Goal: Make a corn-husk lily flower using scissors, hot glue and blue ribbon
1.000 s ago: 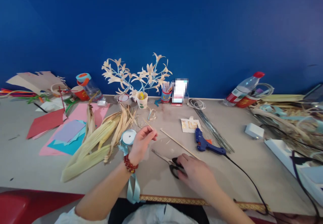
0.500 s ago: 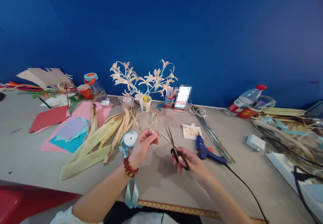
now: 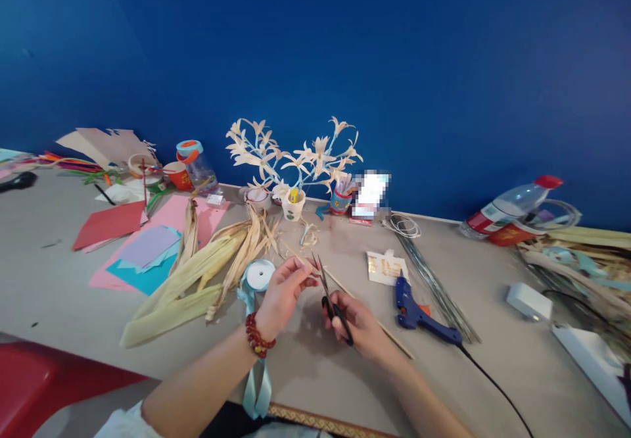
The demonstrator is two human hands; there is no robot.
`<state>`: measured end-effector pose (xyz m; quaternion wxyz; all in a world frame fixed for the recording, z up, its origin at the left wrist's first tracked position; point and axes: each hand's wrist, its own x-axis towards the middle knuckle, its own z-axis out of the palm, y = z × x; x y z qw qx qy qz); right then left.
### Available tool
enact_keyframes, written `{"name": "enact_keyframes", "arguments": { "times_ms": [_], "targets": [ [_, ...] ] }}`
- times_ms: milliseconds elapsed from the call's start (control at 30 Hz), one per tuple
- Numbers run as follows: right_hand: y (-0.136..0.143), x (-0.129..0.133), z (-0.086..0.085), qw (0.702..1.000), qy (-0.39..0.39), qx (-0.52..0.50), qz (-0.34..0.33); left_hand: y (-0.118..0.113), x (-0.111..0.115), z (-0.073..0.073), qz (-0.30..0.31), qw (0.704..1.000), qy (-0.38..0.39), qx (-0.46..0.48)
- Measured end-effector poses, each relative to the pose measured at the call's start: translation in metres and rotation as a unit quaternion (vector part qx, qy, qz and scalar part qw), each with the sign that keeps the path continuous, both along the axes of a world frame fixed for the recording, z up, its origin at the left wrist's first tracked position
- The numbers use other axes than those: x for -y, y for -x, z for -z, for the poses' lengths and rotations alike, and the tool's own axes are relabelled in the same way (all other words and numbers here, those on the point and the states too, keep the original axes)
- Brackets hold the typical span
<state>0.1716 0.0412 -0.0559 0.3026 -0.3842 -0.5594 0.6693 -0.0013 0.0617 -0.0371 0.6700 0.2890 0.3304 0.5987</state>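
My left hand pinches a thin pale husk strip between thumb and fingers. In my right hand are black-handled scissors, their blades pointing up beside my left fingertips. A thin stick lies on the table, passing behind the right hand. Left of my left hand is a spool of light blue ribbon, its tail hanging past my wrist. Corn husks lie further left. Behind the hands, a white cup holds pale flowers on blue stems.
A blue glue gun with a black cord lies right of my hands, near wires. Further right are a bottle, a white adapter and a power strip. Coloured paper lies at left; a lit phone stands behind.
The scissors and my right hand have moved left, up to my left fingertips. More of the thin stick shows on the table. The whole view has shifted slightly.
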Motion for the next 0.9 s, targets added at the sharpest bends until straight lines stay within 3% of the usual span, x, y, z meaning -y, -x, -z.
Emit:
{"name": "enact_keyframes", "arguments": {
  "times_ms": [900],
  "targets": [
    [-0.0073,-0.0023,0.0086,0.994,-0.060,0.088,0.025,0.0014,0.0023,-0.0003,0.039,0.997,0.009,-0.070]
  ]
}}
